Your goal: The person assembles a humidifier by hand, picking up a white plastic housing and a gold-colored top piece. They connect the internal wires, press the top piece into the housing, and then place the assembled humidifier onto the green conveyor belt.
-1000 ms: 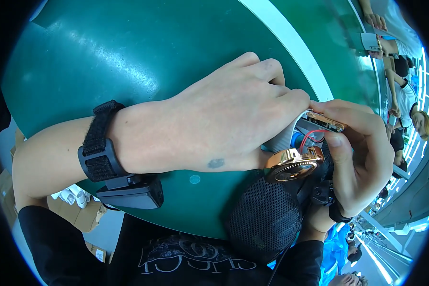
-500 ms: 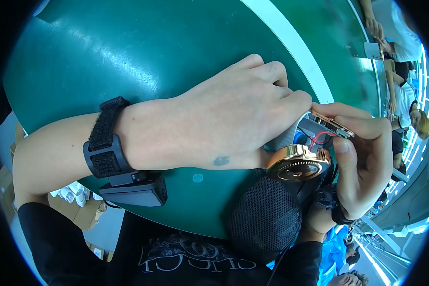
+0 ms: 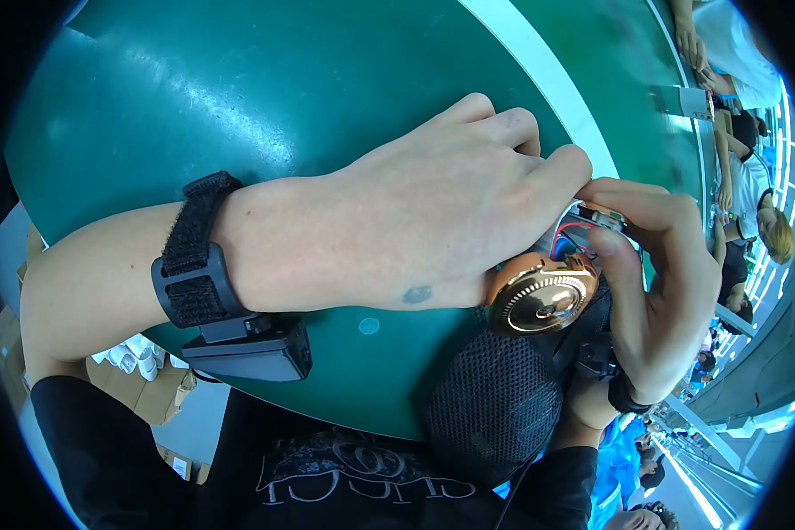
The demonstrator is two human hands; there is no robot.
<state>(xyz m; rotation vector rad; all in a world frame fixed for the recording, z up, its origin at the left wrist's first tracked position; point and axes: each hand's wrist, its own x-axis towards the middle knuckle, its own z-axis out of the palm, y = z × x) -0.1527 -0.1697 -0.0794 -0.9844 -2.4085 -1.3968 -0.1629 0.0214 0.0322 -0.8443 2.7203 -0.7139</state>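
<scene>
My left hand (image 3: 477,194), seen from its back, is closed around a small electronic device whose pale casing shows only partly. At the device's near end, a shiny gold round cap (image 3: 548,296) with a ridged ring faces me, tilted. A red wire (image 3: 576,227) and something blue show inside the opening beside the cap. My right hand (image 3: 658,265) is closed with thumb and bent forefinger on a gold-edged circuit part (image 3: 602,215) at the casing's edge. The left fingertips are hidden behind the device.
Both hands are above a green table (image 3: 238,106) with a white stripe (image 3: 548,71). A black mesh pouch (image 3: 495,389) is close below the device. Cardboard boxes (image 3: 146,389) stand left, beneath table level. Other people (image 3: 742,53) are at the far right, near a grey box (image 3: 685,102).
The gold cap has tipped so that more of its ridged face shows. My right hand has moved slightly left with the circuit part, which now sits closer against the casing.
</scene>
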